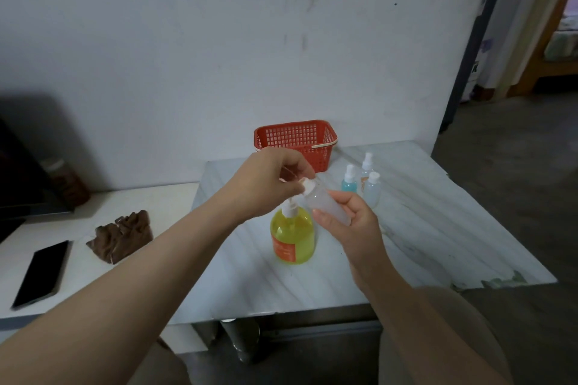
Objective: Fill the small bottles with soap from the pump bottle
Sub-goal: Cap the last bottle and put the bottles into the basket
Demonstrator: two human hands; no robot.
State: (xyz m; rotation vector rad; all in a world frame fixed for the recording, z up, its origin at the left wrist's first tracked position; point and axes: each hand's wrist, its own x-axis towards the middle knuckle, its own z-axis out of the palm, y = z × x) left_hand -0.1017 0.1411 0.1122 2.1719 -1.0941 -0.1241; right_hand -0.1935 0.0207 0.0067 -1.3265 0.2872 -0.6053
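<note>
A yellow pump bottle (293,236) with an orange label stands on the marble-look table (422,228). Above it my right hand (350,222) grips a small frosted clear bottle (325,201), tilted with its neck toward the upper left. My left hand (272,181) pinches the white cap (308,187) at that bottle's neck. The pump head is mostly hidden behind my left hand. Three more small bottles (362,180) with white tops stand together to the right, two bluish and one clear.
A red plastic basket (297,142) sits at the table's back against the white wall. On the lower white surface to the left lie a black phone (40,273) and a brown crumpled cloth (123,236). A dark screen stands at far left.
</note>
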